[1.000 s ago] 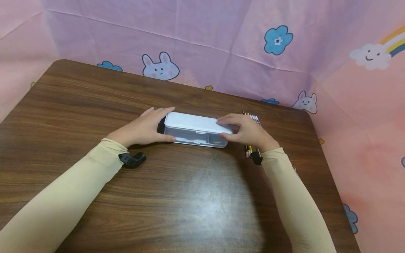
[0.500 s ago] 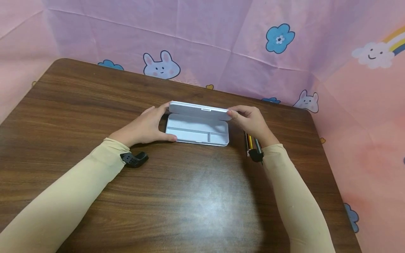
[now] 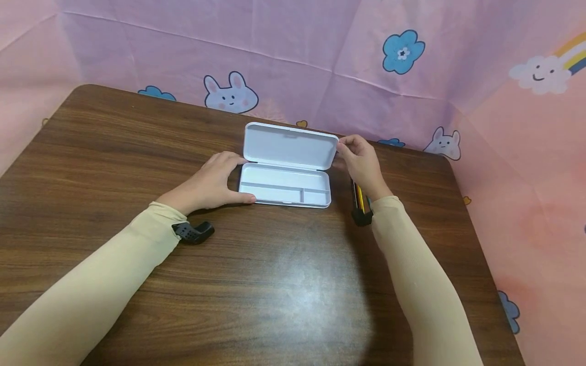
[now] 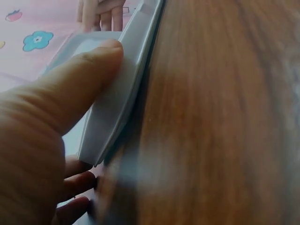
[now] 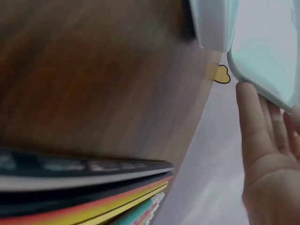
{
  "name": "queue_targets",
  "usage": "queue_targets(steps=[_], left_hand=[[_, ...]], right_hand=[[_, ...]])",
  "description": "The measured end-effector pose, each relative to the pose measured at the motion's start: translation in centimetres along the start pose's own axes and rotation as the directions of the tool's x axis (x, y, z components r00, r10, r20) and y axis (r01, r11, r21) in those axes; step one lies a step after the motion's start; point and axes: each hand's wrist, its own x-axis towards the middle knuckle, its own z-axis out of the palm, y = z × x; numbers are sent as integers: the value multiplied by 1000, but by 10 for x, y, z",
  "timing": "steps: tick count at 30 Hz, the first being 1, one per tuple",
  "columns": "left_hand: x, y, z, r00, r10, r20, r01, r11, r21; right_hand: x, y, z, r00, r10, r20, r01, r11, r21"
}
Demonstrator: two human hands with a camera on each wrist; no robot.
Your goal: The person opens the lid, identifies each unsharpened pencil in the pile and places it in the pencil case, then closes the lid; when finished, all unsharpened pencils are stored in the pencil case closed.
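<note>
A white pencil case [image 3: 284,185] lies on the table with its lid [image 3: 289,146] raised and leaning back. Dividers split its bare tray into compartments. My left hand [image 3: 208,183] holds the case's left end, thumb along the front edge and fingers at the back; the left wrist view shows the thumb [image 4: 96,65] on the case wall. At the lid's upper right corner, my right hand [image 3: 363,160] pinches the edge. Several pencils [image 5: 93,206], black, yellow and teal among them, lie to the right of the case, partly hidden under the right wrist.
The brown wooden table [image 3: 220,284] ends in a back edge not far behind the lid. Beyond it hangs a pink and purple cloth [image 3: 302,61] with cartoon prints. A black strap [image 3: 194,232] sits at the left wrist.
The case's lid has swung from nearly closed to raised and leaning back. My right hand has moved away from me with the lid's corner. The left hand has kept its hold.
</note>
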Motion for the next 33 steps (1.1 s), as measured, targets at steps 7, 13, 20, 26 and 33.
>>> queue_targets(steps=[7,13,20,26,33], left_hand=[[-2,2,-1,998,-47,-33,46,999,-22],[-3,3,-1,998,-56,-37,55,998,-31],[-2,2,1,998,-42,-38,41,999,-31],[-2,1,2,999,-27,-35,25,999,-37],[-2,0,2,999,-20,-38,19,999,-33]], right_hand=[[14,-1,9,998,-4,-55,-4,988,-151],[19,-3,14,998,56,-26,-62,922,-383],[22,-2,16,994,106,27,-75,842,-535],[21,-2,18,993,115,0,-94,820,-565],[19,2,18,992,127,-5,-103,781,-616]])
